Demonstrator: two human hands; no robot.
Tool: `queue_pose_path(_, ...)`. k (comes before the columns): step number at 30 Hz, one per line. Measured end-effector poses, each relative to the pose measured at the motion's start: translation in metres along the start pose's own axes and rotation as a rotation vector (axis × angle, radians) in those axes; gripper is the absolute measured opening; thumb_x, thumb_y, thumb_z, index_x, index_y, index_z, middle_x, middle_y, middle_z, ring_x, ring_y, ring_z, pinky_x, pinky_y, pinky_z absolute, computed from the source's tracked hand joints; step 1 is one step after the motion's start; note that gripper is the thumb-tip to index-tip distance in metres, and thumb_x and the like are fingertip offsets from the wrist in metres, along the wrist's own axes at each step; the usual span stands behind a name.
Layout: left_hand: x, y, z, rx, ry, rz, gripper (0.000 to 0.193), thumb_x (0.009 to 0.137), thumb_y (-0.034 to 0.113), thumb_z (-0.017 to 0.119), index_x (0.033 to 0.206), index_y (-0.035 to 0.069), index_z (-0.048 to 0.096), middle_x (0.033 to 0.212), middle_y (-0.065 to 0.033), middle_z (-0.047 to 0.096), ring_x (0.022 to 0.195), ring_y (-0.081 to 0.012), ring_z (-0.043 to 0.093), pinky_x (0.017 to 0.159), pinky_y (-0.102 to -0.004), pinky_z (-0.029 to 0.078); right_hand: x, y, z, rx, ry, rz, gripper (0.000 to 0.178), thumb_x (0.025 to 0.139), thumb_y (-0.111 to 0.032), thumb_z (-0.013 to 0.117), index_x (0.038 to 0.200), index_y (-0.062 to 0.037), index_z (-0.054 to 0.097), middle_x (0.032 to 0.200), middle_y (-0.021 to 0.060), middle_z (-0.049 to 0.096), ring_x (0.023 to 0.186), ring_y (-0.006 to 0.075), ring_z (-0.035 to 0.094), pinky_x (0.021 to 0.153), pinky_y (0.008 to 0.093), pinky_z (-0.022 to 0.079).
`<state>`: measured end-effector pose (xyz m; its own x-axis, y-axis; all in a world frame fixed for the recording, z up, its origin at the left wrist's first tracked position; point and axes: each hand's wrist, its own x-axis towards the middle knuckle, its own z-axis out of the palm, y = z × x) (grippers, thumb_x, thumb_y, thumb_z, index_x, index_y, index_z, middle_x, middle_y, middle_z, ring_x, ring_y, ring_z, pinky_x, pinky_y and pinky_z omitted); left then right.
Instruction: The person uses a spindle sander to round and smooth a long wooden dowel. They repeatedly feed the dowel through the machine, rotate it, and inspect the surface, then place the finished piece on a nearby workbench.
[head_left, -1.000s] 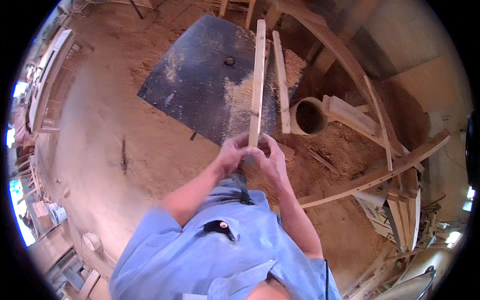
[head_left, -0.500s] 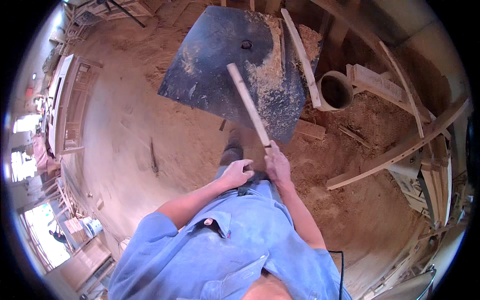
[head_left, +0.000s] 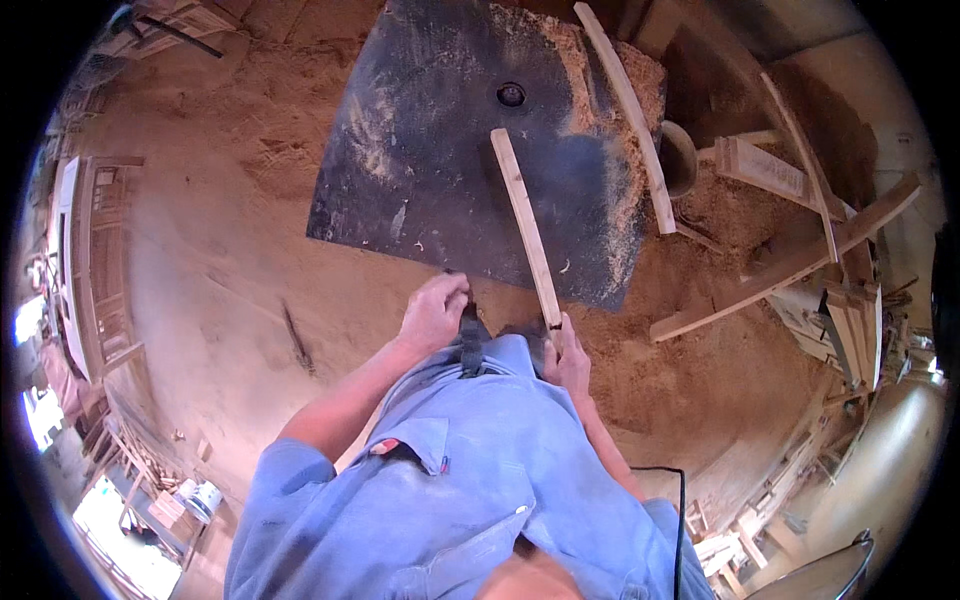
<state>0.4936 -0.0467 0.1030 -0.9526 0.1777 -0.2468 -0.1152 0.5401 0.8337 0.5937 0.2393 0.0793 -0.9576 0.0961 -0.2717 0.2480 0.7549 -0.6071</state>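
Observation:
A slim, pale wooden strip (head_left: 524,225) reaches from my right hand (head_left: 570,360) out over a dark, dusty tabletop (head_left: 430,180). The fingers of that hand wrap round its near end, by my waist. My left hand (head_left: 436,313) is at the table's near edge, left of the strip, with its fingers curled together. Whatever those fingers may grip is hidden. A round dark fitting (head_left: 511,95) sits in the tabletop, beyond the strip's far end. Along the table's right side lies a second, slightly curved strip (head_left: 630,110), among wood shavings (head_left: 575,70).
Right of the table stands a round open tube (head_left: 678,160). Long curved timbers (head_left: 790,282) and stacked wood blocks (head_left: 765,170) crowd the right side. Sawdust covers the floor (head_left: 230,290). Panelled wooden furniture (head_left: 105,265) stands at far left.
My left hand has moved forward and left to the table edge. The view has shifted, and the held strip now reaches further over the table. Fewer shavings show on the tabletop's middle.

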Motion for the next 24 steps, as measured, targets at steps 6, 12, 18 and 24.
queue_pose_path(6, 0.083, 0.027, 0.010, 0.060, 0.334, 0.164, 0.041, 0.094, 0.011, 0.068, 0.132, -0.004, 0.062, 0.138, -0.0207, 0.060, 0.134, -0.0390, 0.052, 0.113, -0.0446, 0.043, 0.024, -0.032, -0.003, -0.028, -0.048, 0.018, 0.072, 0.092, -0.018, 0.071, 0.156, -0.0096, 0.041, 0.115, 0.0307, 0.067, 0.096, 0.0500, 0.069, 0.081, 0.0552, 0.057)
queue_pose_path(12, 0.160, 0.035, 0.052, 0.288, 0.475, 0.252, 0.056, 0.094, 0.011, 0.063, 0.143, -0.008, 0.045, 0.156, -0.0257, 0.038, 0.145, -0.0482, 0.035, 0.120, -0.0540, 0.030, 0.023, -0.036, -0.004, -0.073, -0.088, 0.098, 0.072, 0.087, -0.016, 0.075, 0.153, -0.0099, 0.045, 0.114, 0.0267, 0.063, 0.097, 0.0490, 0.067, 0.079, 0.0568, 0.056)
queue_pose_path(18, 0.177, 0.029, 0.077, 0.402, 0.497, 0.166, 0.059, 0.101, 0.014, 0.051, 0.154, -0.008, 0.036, 0.164, -0.0282, 0.029, 0.152, -0.0466, 0.027, 0.125, -0.0530, 0.024, 0.028, -0.025, 0.006, -0.061, 0.170, -0.138, 0.059, 0.081, -0.010, 0.076, 0.137, -0.0035, 0.059, 0.107, 0.0182, 0.061, 0.098, 0.0415, 0.062, 0.084, 0.0526, 0.051)
queue_pose_path(24, 0.194, 0.029, 0.082, 0.572, 0.484, 0.154, 0.059, 0.103, 0.017, 0.044, 0.155, -0.009, 0.036, 0.167, -0.0277, 0.026, 0.156, -0.0446, 0.023, 0.127, -0.0523, 0.020, 0.042, -0.012, 0.012, 0.021, 0.273, -0.289, 0.058, 0.076, -0.006, 0.076, 0.130, 0.0050, 0.062, 0.106, 0.0172, 0.060, 0.097, 0.0389, 0.057, 0.086, 0.0491, 0.048)
